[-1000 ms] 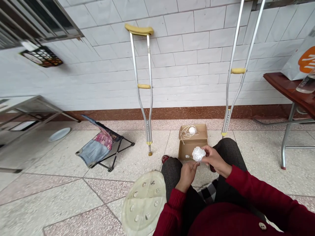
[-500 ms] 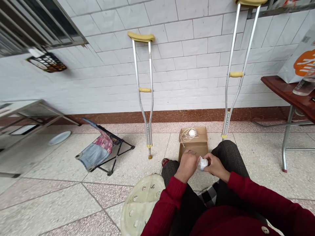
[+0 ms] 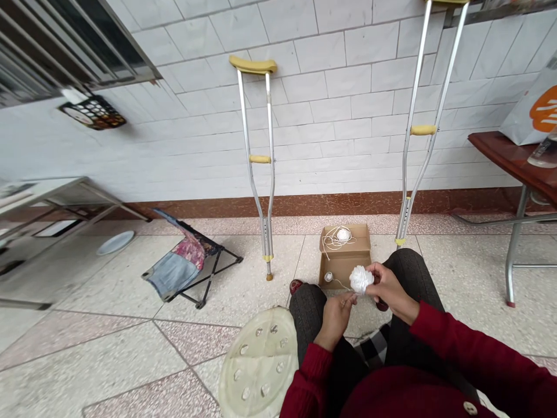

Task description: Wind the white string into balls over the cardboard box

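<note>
A puffy white ball of wound cord (image 3: 361, 279) sits in my right hand (image 3: 389, 284), whose fingers grip it from the right. My left hand (image 3: 335, 319) lies just below it, fingertips pinched at the ball's lower edge on what looks like a white cord. A thin strand runs from the ball down to a small white ball (image 3: 328, 277) in the open cardboard box (image 3: 346, 264). Loose white cord and another white ball (image 3: 343, 235) lie on the box's far flap. The box stands on the floor beyond my knees.
Two aluminium crutches (image 3: 256, 157) (image 3: 418, 128) lean against the tiled wall. A folding stool (image 3: 183, 261) lies to the left, and a translucent round disc (image 3: 259, 363) rests by my left knee. A brown table (image 3: 513, 157) with a bag stands at right.
My hands have moved apart from around the ball, leaving more of it showing. The ball is slightly higher, and the whole view has shifted a little.
</note>
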The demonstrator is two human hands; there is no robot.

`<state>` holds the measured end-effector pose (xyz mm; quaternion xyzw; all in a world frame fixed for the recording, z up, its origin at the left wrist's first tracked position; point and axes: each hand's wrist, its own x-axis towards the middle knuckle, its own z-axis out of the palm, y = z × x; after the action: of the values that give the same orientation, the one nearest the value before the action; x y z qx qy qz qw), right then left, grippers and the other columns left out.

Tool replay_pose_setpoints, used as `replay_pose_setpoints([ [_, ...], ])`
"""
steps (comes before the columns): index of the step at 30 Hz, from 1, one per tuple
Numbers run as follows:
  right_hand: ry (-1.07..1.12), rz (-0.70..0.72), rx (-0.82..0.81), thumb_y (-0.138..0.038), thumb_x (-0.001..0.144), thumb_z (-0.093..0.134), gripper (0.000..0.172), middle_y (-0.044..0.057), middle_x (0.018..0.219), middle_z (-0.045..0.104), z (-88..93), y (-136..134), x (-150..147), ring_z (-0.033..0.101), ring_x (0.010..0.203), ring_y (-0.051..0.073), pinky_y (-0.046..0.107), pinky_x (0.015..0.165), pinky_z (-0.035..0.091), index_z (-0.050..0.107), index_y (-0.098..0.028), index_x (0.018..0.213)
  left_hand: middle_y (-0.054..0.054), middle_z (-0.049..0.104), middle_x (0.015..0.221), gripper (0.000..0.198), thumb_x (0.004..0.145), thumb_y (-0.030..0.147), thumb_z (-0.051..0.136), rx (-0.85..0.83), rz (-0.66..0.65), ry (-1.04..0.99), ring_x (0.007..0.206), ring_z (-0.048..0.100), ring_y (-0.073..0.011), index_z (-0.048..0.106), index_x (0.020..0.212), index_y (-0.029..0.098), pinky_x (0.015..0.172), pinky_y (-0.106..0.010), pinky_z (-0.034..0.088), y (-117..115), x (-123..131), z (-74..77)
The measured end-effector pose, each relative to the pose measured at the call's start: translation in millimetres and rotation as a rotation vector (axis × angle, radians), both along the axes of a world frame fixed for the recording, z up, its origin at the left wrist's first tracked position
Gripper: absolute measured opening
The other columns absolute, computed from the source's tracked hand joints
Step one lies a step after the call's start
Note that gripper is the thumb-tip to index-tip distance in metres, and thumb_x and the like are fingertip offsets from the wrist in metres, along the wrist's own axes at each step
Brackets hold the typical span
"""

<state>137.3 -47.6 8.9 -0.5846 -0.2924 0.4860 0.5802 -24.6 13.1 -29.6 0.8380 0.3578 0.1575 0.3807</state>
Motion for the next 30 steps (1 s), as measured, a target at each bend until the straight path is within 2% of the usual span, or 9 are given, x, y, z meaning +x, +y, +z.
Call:
replay_pose_setpoints([
  [4,0.003,0.258,-0.064,-0.012,0.05,0.07,0.04,-0.004,0.074,0.056,2.6,-41,-16,0.045,0.051,0.008,0.015,0.034,0.031,0.053,-0.019,0.086,-0.004,0.069,0.075,0.03,0.092,0.021,0.044,0.165,-0.077,0.068,0.074,0.062,-0.0171,0.069,0.076,0.017,0.066,-0.023,0.04,28,2,8.1],
  [7,0.002,0.375,-0.107,-0.011,0.049,0.07,0.041,-0.004,0.077,0.057,-7.6,-45,-19,0.045,0.049,0.007,0.016,0.034,0.032,0.052,-0.019,0.085,-0.004,0.069,0.076,0.027,0.093,0.024,0.046,0.313,-0.144,0.07,0.075,0.062,-0.0174,0.069,0.079,0.018,0.069,-0.025,0.042,40,11,32.7],
  [12,-0.258,0.224,-0.116,-0.014,0.05,0.071,0.038,-0.006,0.066,0.054,-16.2,5,11,0.044,0.046,0.008,0.019,0.039,0.034,0.053,-0.018,0.082,-0.005,0.068,0.083,0.019,0.091,0.02,0.049,0.614,-0.219,0.04,0.083,0.061,-0.0189,0.066,0.083,0.017,0.094,-0.038,0.041,39,25,87.8],
  [15,-0.424,0.016,-0.017,-0.015,0.047,0.073,0.037,-0.003,0.07,0.057,-11.6,41,28,0.051,0.058,0.011,0.02,0.048,0.039,0.055,-0.017,0.079,-0.006,0.067,0.087,0.02,0.092,0.017,0.046,0.707,-0.209,0.029,0.088,0.06,-0.0198,0.064,0.085,0.016,0.1,-0.042,0.037,26,28,101.1],
  [18,-0.292,-0.137,0.041,-0.02,0.05,0.071,0.037,-0.003,0.072,0.057,-2.2,60,32,0.05,0.054,0.011,0.021,0.043,0.038,0.053,-0.018,0.082,-0.006,0.067,0.086,0.023,0.094,0.017,0.042,0.645,-0.129,-0.026,0.085,0.061,-0.0183,0.064,0.087,0.016,0.098,-0.04,0.04,10,24,90.5],
  [21,-0.039,-0.15,0.084,-0.022,0.053,0.068,0.036,-0.005,0.07,0.054,11.7,54,26,0.042,0.043,0.006,0.02,0.035,0.034,0.05,-0.018,0.083,-0.004,0.066,0.078,0.027,0.095,0.02,0.04,0.48,-0.086,-0.052,0.078,0.06,-0.0166,0.064,0.083,0.017,0.09,-0.035,0.044,-1,14,63.8],
  [26,0.104,0.118,0.086,-0.015,0.055,0.067,0.031,-0.006,0.068,0.055,30.0,7,9,0.04,0.041,0.004,0.016,0.031,0.031,0.053,-0.017,0.083,-0.003,0.066,0.072,0.03,0.094,0.022,0.044,0.212,-0.039,-0.022,0.071,0.061,-0.0158,0.065,0.073,0.016,0.068,-0.025,0.045,3,-1,19.6],
  [28,0.103,0.274,0.044,-0.012,0.053,0.068,0.033,-0.005,0.071,0.056,26.1,-12,2,0.044,0.045,0.005,0.015,0.031,0.031,0.055,-0.017,0.083,-0.004,0.067,0.072,0.028,0.092,0.02,0.046,0.202,-0.059,0.002,0.07,0.061,-0.0157,0.065,0.072,0.015,0.065,-0.024,0.043,11,0,14.8],
  [30,0.085,0.358,-0.02,-0.011,0.051,0.068,0.034,-0.005,0.073,0.056,14.8,-26,-4,0.044,0.046,0.005,0.015,0.031,0.031,0.055,-0.017,0.082,-0.004,0.067,0.075,0.025,0.092,0.019,0.048,0.283,-0.126,0.022,0.074,0.061,-0.0165,0.066,0.075,0.016,0.07,-0.026,0.044,21,5,20.3],
])
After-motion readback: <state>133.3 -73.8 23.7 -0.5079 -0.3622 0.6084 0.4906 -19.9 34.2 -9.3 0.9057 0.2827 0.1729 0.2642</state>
